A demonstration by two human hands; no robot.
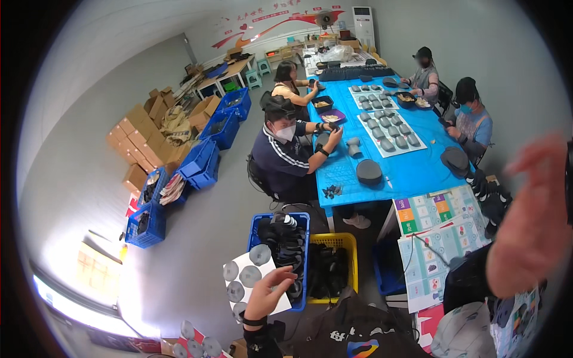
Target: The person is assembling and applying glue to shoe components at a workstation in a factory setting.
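My left hand point(270, 293) is raised at the lower middle, its fingers apart and bent a little, with nothing visible between them. It overlaps the edge of a white board point(271, 265) that carries several round grey pieces point(250, 275); whether it touches the board I cannot tell. My right hand point(528, 230) is lifted high at the right, close to the camera; its fingers are smeared by motion. Below it, by my right forearm, sit rounded light-grey pieces point(465, 333). Printed sheets point(433, 256) cover a surface left of that forearm.
Ahead, several people work at a blue-covered table point(334, 173) holding boards of grey domed pieces point(391, 130) and a dark-grey cap-like piece point(369, 172). A blue crate point(253, 224) and yellow crate point(353, 244) hold black items. More blue crates point(146, 227) and cartons point(140, 140) stand left.
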